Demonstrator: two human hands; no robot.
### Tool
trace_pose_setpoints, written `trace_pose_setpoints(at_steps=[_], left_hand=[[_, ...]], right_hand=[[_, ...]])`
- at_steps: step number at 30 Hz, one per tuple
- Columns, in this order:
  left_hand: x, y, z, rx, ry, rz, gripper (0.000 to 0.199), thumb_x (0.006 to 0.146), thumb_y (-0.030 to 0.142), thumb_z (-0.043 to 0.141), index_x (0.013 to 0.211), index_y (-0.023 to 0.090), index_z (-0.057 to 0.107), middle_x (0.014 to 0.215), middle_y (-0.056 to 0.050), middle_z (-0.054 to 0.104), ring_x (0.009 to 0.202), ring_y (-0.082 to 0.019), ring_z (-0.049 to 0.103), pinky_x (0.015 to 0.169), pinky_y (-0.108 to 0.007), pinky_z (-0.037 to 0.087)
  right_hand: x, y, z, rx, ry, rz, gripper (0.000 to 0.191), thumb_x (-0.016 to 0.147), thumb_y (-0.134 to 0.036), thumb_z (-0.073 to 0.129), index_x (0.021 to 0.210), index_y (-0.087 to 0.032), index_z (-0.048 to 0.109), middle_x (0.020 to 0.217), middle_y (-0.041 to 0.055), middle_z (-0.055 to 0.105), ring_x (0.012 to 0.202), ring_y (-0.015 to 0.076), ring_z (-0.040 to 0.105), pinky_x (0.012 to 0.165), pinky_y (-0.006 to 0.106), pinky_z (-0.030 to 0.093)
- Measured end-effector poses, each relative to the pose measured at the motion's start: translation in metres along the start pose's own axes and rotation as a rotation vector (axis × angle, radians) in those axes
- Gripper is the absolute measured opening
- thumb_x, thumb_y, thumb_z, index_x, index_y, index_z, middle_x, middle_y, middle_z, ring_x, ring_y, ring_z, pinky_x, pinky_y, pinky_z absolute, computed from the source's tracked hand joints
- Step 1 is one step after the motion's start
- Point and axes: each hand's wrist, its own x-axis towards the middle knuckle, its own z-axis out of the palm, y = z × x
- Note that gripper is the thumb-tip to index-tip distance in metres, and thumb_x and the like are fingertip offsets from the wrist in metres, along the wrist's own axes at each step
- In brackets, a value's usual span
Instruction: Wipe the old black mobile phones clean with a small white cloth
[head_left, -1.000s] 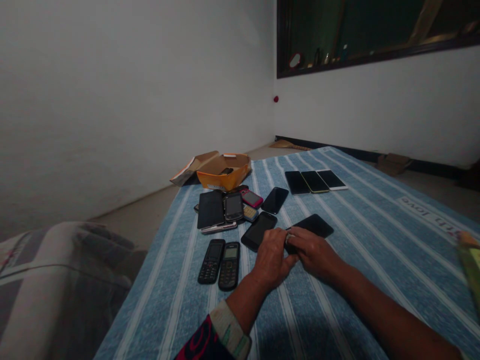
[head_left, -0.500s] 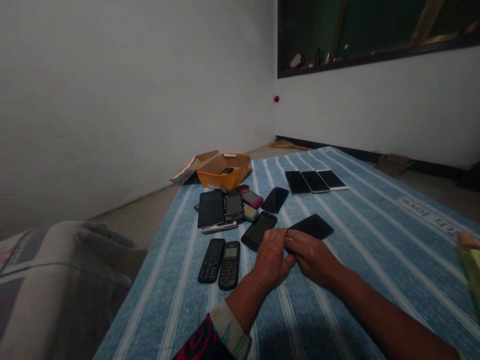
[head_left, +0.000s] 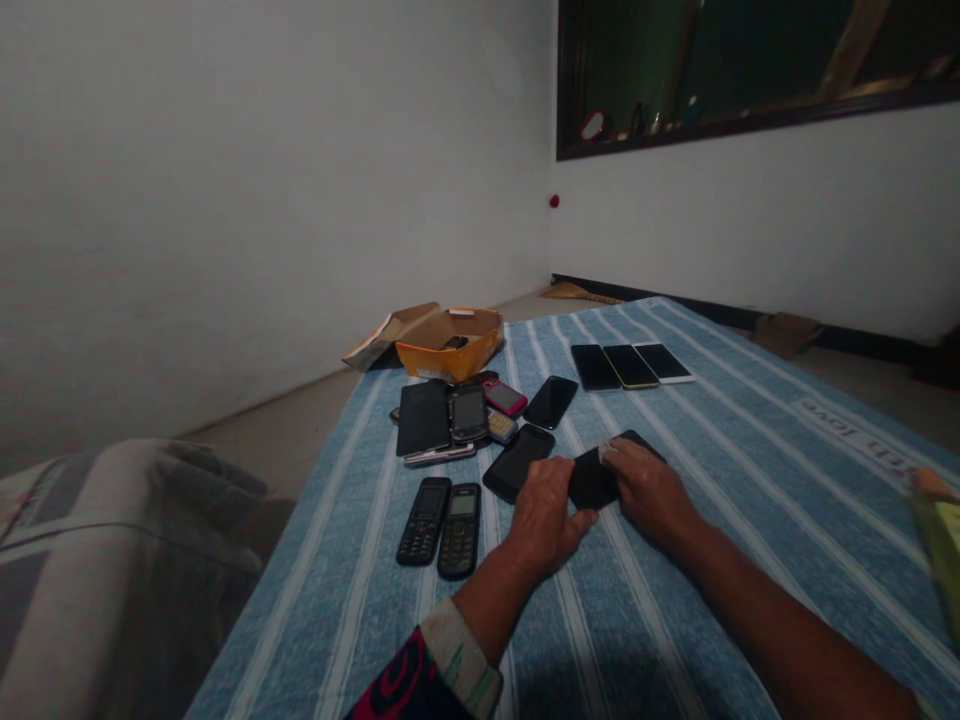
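Note:
A black smartphone (head_left: 592, 482) lies at a slant on the blue striped cloth, partly covered by my hands. My left hand (head_left: 544, 510) grips its near left edge, with the thumb stretched along the near side. My right hand (head_left: 649, 490) is over its right part, fingers bent and pressed together on a small whitish scrap (head_left: 606, 451), too small to make out clearly. Another dark smartphone (head_left: 517, 462) lies just beyond my left hand. Two black keypad phones (head_left: 424, 520) lie side by side to the left.
Several phones lie in a pile around a black flat device (head_left: 422, 418), in front of an open orange box (head_left: 450, 358). A single smartphone (head_left: 551, 402) lies right of the pile. Three smartphones (head_left: 630, 366) form a row farther back. A grey cloth-covered shape (head_left: 127, 560) stands left.
My right hand has moved right and away from my left hand, across the smartphone, uncovering its left part. My left hand stays at the phone's edge.

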Motion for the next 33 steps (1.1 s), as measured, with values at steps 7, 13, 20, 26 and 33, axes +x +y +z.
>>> trace_pose_setpoints(at_steps=[7, 13, 20, 26, 33], left_hand=[[-0.001, -0.001, 0.003, 0.005, 0.023, 0.032, 0.034, 0.077, 0.025, 0.067, 0.106, 0.018, 0.051, 0.103, -0.007, 0.058, 0.099, -0.026, 0.05, 0.09, -0.042, 0.043], [0.0, -0.001, 0.002, 0.004, 0.002, 0.001, 0.038, 0.074, 0.025, 0.07, 0.107, 0.019, 0.052, 0.102, -0.006, 0.058, 0.097, -0.026, 0.05, 0.087, -0.041, 0.043], [-0.001, -0.001, 0.002, 0.002, -0.003, 0.01, 0.043, 0.074, 0.027, 0.069, 0.111, 0.017, 0.05, 0.106, -0.008, 0.058, 0.1, -0.027, 0.05, 0.089, -0.044, 0.044], [0.0, 0.0, 0.001, 0.03, -0.004, 0.014, 0.038, 0.076, 0.024, 0.067, 0.11, 0.016, 0.051, 0.105, -0.009, 0.058, 0.1, -0.027, 0.05, 0.09, -0.043, 0.044], [-0.001, -0.004, 0.004, 0.039, -0.008, 0.023, 0.042, 0.076, 0.028, 0.069, 0.112, 0.017, 0.051, 0.108, -0.009, 0.058, 0.101, -0.028, 0.051, 0.09, -0.046, 0.044]], right_hand=[[0.0, -0.032, -0.003, 0.268, -0.122, -0.301, 0.028, 0.087, -0.005, 0.043, 0.102, -0.019, 0.062, 0.11, 0.0104, 0.065, 0.108, 0.0202, 0.058, 0.091, 0.036, 0.05], [0.0, -0.015, -0.003, 0.052, -0.085, -0.155, 0.029, 0.084, -0.002, 0.043, 0.096, -0.019, 0.064, 0.105, 0.0099, 0.066, 0.104, 0.0221, 0.059, 0.091, 0.038, 0.049], [-0.007, -0.009, -0.002, -0.019, 0.036, -0.108, 0.031, 0.084, -0.003, 0.043, 0.098, -0.018, 0.065, 0.106, 0.0108, 0.067, 0.107, 0.0239, 0.06, 0.093, 0.04, 0.05], [-0.006, -0.028, -0.007, 0.175, -0.128, -0.297, 0.026, 0.088, -0.007, 0.044, 0.099, -0.02, 0.064, 0.105, 0.0091, 0.067, 0.103, 0.0201, 0.061, 0.09, 0.036, 0.051], [-0.006, -0.009, -0.005, -0.014, -0.084, -0.117, 0.028, 0.085, -0.006, 0.043, 0.095, -0.018, 0.066, 0.103, 0.0109, 0.068, 0.103, 0.0225, 0.061, 0.089, 0.038, 0.051]])
